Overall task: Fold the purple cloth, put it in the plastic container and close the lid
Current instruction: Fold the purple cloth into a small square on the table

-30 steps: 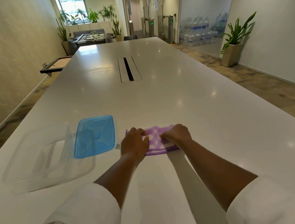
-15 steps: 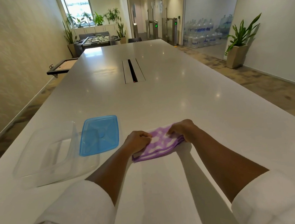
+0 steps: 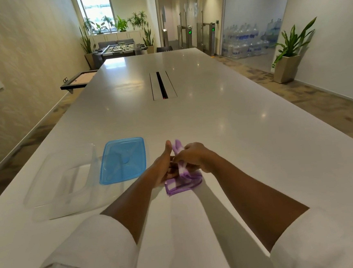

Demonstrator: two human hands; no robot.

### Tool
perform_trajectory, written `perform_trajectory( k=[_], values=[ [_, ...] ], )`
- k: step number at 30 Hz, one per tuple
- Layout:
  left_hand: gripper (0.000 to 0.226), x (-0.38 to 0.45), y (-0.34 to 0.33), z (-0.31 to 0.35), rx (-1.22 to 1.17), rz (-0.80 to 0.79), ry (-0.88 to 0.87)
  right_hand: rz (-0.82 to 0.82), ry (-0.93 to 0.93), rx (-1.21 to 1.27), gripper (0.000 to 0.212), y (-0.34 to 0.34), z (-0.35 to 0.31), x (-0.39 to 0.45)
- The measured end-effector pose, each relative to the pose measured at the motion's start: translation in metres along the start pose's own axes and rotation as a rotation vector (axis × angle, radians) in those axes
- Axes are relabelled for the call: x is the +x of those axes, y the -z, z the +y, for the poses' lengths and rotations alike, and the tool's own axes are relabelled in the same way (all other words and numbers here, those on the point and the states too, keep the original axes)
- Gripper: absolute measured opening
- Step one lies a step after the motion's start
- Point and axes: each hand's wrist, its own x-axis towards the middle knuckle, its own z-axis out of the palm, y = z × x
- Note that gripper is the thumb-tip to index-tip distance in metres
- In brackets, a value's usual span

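The purple checked cloth [image 3: 183, 181] is folded small and held just above the white table [image 3: 212, 120], between both hands. My left hand [image 3: 163, 167] grips its left side with the thumb pointing up. My right hand [image 3: 194, 156] closes over it from the right; the hands touch. One purple end sticks up behind my left thumb, the rest hangs below the hands. The clear plastic container [image 3: 69, 184] stands open at the left. Its blue lid [image 3: 123, 161] lies flat on the table between the container and my hands.
A cable slot [image 3: 161, 86] runs along the table's middle farther away. The table's left edge passes close by the container. A potted plant [image 3: 288, 60] stands on the floor at the right, water bottles [image 3: 246, 42] behind glass.
The cloth has gone from lying flat under both hands to being lifted and bunched upright between them. Both hands have come together.
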Motion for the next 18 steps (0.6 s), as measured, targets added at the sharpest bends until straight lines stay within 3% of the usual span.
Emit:
perform_trajectory(
  k=[2,5,9,15,18],
  values=[
    [0.097,-0.002,0.003,0.001,-0.041,-0.05,-0.015,-0.027,0.015,-0.035,0.017,-0.009,0.001,-0.001],
    [0.082,-0.005,0.004,0.004,-0.064,-0.063,-0.026,-0.078,0.022,-0.012,0.019,-0.017,0.002,-0.003],
    [0.058,-0.003,0.003,-0.004,0.042,0.23,-0.001,-0.104,0.035,-0.014,0.021,-0.022,0.004,-0.002],
    [0.049,0.0,0.0,-0.005,0.192,0.385,-0.042,0.26,0.293,-0.315,0.028,-0.016,0.019,0.012],
    [0.05,0.002,-0.001,-0.004,0.259,0.454,-0.079,0.331,0.373,-0.529,0.041,-0.016,0.032,0.018]
  ],
)
